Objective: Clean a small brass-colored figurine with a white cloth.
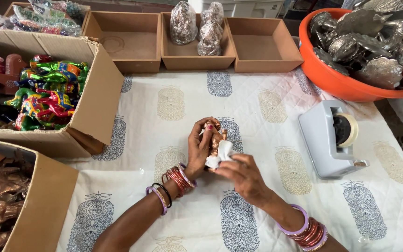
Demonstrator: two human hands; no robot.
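Note:
My left hand (198, 148) grips a small copper-coloured figurine (215, 135) above the middle of the printed white cloth (257, 112). My right hand (241, 171) presses a crumpled white cloth or tissue (222, 154) against the figurine's lower side. Both wrists wear several bangles. The hands touch each other around the figurine, and its lower part is hidden by them.
A grey tape dispenser (327, 137) sits to the right. An orange tub (336, 79) of silvery metal pieces stands at the back right. Three brown trays line the back; the middle tray (197, 59) holds wrapped figurines. Cardboard boxes (94, 102) of colourful toy animals are at left.

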